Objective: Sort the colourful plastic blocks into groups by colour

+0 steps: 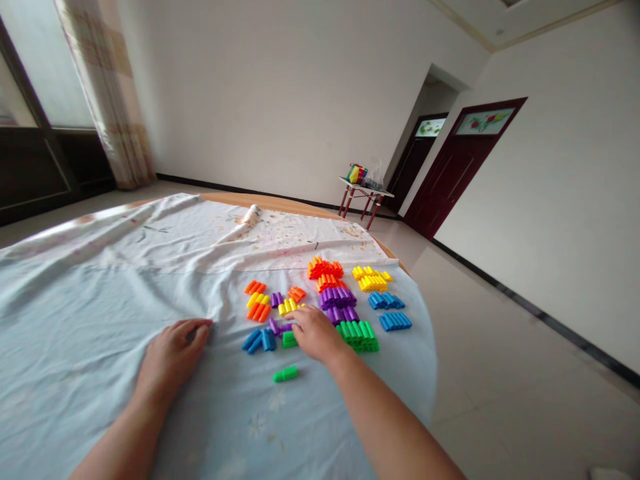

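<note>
My right hand (317,333) is over a loose group of small plastic tubes, its index finger stretched toward the yellow tubes (287,307) and its thumb apart, near the purple tubes (280,327). Nothing shows between those fingers. A green tube (289,339) lies under the thumb side. On the cloth to the left rests my left hand (175,350), fingers loosely curved and holding nothing visible. Blue tubes (260,341) and orange tubes (259,312) lie between the hands. Closer to me is a single green piece (285,374).
Beyond my right hand stand stacked rows of orange (325,268), purple (337,297) and green tubes (359,335). Yellow (373,279) and blue tubes (395,322) lie near the table's right edge. A wrinkled cloth (100,320) covers the round table. A small side table (367,189) stands behind.
</note>
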A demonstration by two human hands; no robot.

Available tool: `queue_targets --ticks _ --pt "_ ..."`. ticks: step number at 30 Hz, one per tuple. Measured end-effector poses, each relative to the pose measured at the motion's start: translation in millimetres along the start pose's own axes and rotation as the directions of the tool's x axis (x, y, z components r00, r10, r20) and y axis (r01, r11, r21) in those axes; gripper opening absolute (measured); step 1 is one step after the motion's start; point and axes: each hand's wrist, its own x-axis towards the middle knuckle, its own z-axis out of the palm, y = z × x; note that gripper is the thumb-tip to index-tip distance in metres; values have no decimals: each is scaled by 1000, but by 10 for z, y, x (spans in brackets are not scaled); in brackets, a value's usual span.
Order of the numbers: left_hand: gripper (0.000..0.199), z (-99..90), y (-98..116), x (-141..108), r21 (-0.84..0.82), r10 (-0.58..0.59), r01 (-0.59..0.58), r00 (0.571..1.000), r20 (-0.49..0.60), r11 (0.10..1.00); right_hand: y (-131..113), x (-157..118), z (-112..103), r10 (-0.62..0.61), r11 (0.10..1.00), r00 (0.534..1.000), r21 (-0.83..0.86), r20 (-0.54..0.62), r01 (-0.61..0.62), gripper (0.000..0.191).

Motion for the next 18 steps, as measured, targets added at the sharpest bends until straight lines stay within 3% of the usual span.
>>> queue_targets --ticks 12,15,18 --pt "41 22 -24 -4 -14 24 -24 999 -24 1000 62 256 75 104 991 977 -97 185 -87 25" --pt "42 7 -2 -11 -15 12 -12 1000 -9 1000 54 244 69 87 995 979 -61 184 -77 23" --pt "41 -8 10 -12 -5 0 0 1000 -10 1000 4 199 55 64 998 993 14 102 -66 21"
